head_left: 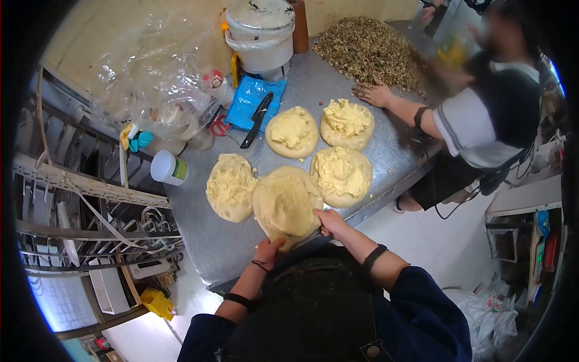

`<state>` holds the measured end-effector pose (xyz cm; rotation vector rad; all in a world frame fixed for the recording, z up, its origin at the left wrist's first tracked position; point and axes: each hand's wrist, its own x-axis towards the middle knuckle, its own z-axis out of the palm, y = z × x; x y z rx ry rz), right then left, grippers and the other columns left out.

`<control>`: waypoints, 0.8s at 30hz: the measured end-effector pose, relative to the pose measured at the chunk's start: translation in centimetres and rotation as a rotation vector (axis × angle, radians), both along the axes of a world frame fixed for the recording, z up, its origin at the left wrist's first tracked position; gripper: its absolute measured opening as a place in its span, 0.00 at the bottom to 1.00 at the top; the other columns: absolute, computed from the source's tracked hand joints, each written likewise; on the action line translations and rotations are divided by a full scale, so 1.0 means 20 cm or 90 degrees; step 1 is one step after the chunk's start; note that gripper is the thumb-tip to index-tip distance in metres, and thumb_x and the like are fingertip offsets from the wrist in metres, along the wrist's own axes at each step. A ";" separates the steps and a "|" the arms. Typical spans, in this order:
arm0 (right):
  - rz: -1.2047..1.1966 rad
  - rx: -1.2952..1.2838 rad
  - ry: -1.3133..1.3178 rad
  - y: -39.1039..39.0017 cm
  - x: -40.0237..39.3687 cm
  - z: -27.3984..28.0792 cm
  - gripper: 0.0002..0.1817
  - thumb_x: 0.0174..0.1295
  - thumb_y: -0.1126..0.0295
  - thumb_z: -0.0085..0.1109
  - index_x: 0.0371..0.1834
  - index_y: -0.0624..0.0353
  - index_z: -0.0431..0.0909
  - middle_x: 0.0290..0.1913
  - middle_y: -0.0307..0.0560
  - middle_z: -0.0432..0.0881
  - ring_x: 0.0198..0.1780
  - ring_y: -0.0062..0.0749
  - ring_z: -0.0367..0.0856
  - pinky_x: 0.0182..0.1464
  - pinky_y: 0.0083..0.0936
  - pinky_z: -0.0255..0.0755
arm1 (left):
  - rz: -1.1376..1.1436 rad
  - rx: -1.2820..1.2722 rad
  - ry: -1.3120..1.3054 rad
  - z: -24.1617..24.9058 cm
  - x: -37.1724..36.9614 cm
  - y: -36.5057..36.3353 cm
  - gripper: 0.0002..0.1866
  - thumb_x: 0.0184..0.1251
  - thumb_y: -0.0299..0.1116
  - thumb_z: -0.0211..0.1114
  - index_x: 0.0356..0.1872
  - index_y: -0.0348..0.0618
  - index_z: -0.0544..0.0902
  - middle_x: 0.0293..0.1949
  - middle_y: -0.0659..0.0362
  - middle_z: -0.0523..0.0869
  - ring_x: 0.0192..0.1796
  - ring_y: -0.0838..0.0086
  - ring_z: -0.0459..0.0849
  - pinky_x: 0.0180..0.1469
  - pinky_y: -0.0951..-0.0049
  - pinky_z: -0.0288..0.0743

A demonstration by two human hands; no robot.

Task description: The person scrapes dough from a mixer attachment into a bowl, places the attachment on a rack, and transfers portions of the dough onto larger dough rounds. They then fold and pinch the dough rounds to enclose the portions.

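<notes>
A large round of pale dough (271, 193) lies at the table's front edge, with a smoother yellow mound on its middle. My left hand (267, 250) pinches its near edge, which is drawn out toward me. On its right edge, my right hand (329, 223) has its fingers closed around the dough. Several other dough rounds sit close by, topped with rough yellow paste: one to the left (230, 187), one to the right (341, 176) and others behind, such as the far dough round (292, 133).
A black knife (258, 119) rests partly on blue plastic (244, 99), near red scissors (219, 126). White tubs (260, 45), a small white cup (169, 168) and clear plastic bags (154, 75) line the left. Another person's hand (373, 93) touches a chopped brown heap (368, 51).
</notes>
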<state>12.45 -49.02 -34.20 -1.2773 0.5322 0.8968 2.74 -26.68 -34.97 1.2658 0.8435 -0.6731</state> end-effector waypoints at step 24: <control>-0.062 0.160 0.042 -0.16 -0.36 0.28 0.14 0.68 0.64 0.46 0.52 0.59 0.69 0.38 0.42 0.80 0.33 0.27 0.79 0.31 0.21 0.73 | 0.152 -0.190 -0.075 0.26 -0.36 0.04 0.19 0.62 0.24 0.54 0.55 0.43 0.69 0.46 0.55 0.78 0.42 0.67 0.79 0.36 0.68 0.76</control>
